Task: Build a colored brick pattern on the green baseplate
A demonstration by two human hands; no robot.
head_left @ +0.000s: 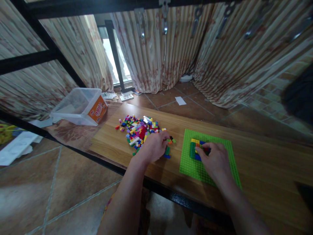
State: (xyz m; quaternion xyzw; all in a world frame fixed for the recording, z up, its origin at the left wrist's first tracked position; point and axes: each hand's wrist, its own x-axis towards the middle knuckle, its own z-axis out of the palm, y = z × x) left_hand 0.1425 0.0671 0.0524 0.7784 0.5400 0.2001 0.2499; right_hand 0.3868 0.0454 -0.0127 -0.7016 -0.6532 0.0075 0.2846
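Note:
A bright green studded baseplate (186, 160) lies on the wooden tabletop, bearing a small square build of toy bricks (192, 150) in green, yellow, blue and red. My right hand (216, 158) is over its right side, thumb and fingers closed on the build and covering part of it. To the left spreads a heap of loose, many-coloured toy bricks (134, 130). At the heap's right edge, my left hand (156, 147) has its fingers bent together beside a few orange, green and black bricks (171, 140). Whatever those fingertips hold is hidden. Near that hand lies a blue brick (167, 156).
A clear plastic bin (78, 107) with an orange label stands past the table's left end. A black metal frame (73, 71) crosses above and beside me, with metal hooks (164, 19) hanging from it. Papers (180, 100) lie on the tiled floor before striped curtains (151, 58).

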